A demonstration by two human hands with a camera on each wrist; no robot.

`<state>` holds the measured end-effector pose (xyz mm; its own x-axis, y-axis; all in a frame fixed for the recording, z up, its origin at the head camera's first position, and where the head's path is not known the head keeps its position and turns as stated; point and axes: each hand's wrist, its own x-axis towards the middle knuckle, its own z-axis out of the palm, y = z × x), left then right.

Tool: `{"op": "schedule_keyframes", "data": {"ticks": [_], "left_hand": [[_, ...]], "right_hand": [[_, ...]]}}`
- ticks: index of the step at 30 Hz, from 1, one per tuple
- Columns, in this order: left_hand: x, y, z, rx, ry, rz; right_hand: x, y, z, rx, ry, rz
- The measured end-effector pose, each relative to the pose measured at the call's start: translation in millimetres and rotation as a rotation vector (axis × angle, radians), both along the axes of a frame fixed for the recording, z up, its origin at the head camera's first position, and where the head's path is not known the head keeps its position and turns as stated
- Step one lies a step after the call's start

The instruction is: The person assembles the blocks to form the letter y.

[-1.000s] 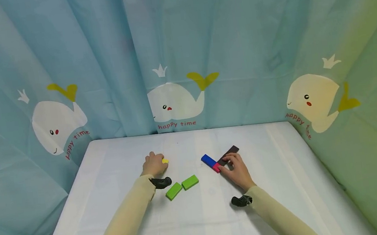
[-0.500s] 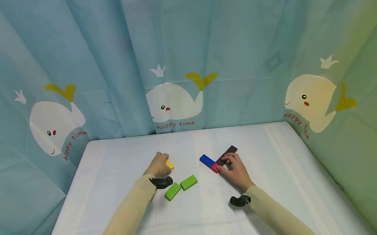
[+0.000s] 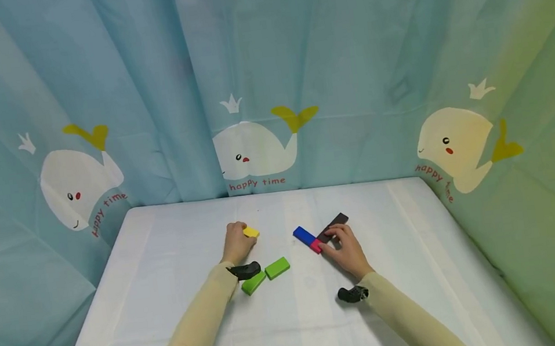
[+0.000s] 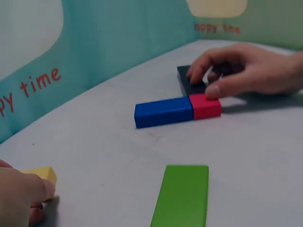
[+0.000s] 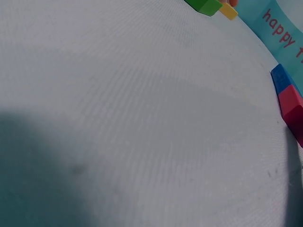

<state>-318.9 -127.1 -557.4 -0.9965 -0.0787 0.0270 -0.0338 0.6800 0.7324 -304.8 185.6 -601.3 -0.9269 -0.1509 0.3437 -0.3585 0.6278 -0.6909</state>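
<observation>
My left hand [image 3: 236,244] pinches a yellow block [image 3: 251,231] on the left part of the table; the palm hides part of it. To the right, a blue block [image 3: 304,234] and a red block [image 3: 316,246] lie end to end. A black block [image 3: 340,219] runs off from the red one at an angle, forming a V. My right hand [image 3: 349,252] has curved fingers on the black block, and its thumb touches the red block, as the left wrist view confirms. Blue and red blocks [image 5: 291,101] show at the edge of the right wrist view.
Two green blocks lie between the hands: one [image 3: 277,267] in full sight, the other [image 3: 253,284] partly covered by the black wrist device [image 3: 245,271]. A white cloth covers the table [image 3: 297,322]. A blue curtain [image 3: 157,95] with whale prints hangs behind it.
My left hand has moved a little to the right with the yellow block and has turned, so more of the block shows. The right hand and its blocks have stayed put.
</observation>
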Motion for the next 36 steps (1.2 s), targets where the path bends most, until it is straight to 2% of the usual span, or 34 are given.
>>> {"op": "schedule_keyframes", "data": {"ticks": [4, 7, 10, 18, 22, 27, 31, 36], "left_hand": [[-1.1, 4.3, -2.3, 0.052, 0.012, 0.068], [-2.6, 7.1, -3.1, 0.073, 0.025, 0.093], [-4.1, 9.8, -1.7, 0.095, 0.028, 0.097], [-11.6, 18.4, 1.3, 0.117, 0.021, 0.057], [-17.8, 26.1, -0.2, 0.122, 0.027, 0.085], [-24.9, 44.9, 0.4, 0.229, 0.011, 0.151], [-28.0, 62.3, 0.3, 0.313, -0.03, 0.136], [-28.5, 76.2, -0.7, 0.212, -0.051, 0.108]], "right_hand": [[-0.3, 0, -1.8, 0.004, 0.016, -0.005], [-0.7, 0, -2.8, 0.007, 0.025, -0.007], [-0.4, 1, -2.5, 0.001, 0.026, -0.011], [0.0, 3, 1.3, -0.017, 0.019, -0.007], [-0.9, 4, 1.4, -0.015, 0.026, 0.005], [-0.5, 5, 1.5, -0.011, 0.028, 0.001], [1.6, 5, 1.9, -0.01, -0.002, -0.006], [2.7, 2, 1.6, 0.002, -0.003, 0.007]]}}
